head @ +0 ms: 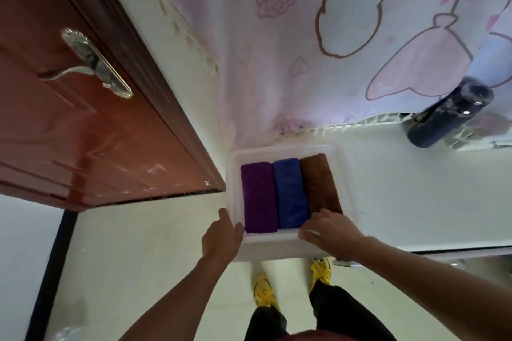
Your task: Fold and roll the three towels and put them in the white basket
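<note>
Biggest thing on my feed is the cloth (304, 50), pale with pink cartoon and rose prints, hanging across the top and right. The reddish-brown door (69, 119) fills the left side. Under the cloth runs the white counter (415, 196).

The white basket (277, 246) sits at the counter's left end, right at the near edge. I honestly can't tell if it's resting there or lifted a bit. All three towels lie rolled inside it, side by side and touching: purple towel (257, 196) on the left, blue towel (291, 194) in the middle, brown towel (321, 183) on the right.

A dark blue bottle (448, 116) stands well off to the right on the counter, partly against the cloth.

The hands both grip the basket. The left hand (221, 238) pinches the near left corner, thumb on the rim. The right hand (329, 230) curls over the near rim, with its fingers on the ends of the brown and blue towels.

Yellow shoes (263, 291) show below, and there's a silver handle (66, 72) on the door.
</note>
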Action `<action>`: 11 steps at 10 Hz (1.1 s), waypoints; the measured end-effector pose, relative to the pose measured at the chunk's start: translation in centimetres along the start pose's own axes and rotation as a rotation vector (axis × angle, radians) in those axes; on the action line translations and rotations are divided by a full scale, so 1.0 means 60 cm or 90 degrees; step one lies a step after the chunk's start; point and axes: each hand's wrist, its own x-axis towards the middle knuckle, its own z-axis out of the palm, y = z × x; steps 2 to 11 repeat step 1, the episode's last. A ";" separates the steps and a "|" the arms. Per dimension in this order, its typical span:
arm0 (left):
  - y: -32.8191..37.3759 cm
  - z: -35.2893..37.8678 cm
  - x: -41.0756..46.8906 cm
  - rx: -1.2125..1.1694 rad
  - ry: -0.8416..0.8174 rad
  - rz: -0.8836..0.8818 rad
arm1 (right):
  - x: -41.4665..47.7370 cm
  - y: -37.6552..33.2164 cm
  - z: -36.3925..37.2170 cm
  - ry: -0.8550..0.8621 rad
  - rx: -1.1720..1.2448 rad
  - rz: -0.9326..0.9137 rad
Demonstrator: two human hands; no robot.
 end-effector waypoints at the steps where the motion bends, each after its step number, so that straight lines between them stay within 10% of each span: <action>1: -0.009 -0.011 0.017 0.027 -0.044 0.032 | 0.002 -0.013 -0.006 -0.013 0.039 0.051; 11: -0.009 -0.011 0.017 0.027 -0.044 0.032 | 0.002 -0.013 -0.006 -0.013 0.039 0.051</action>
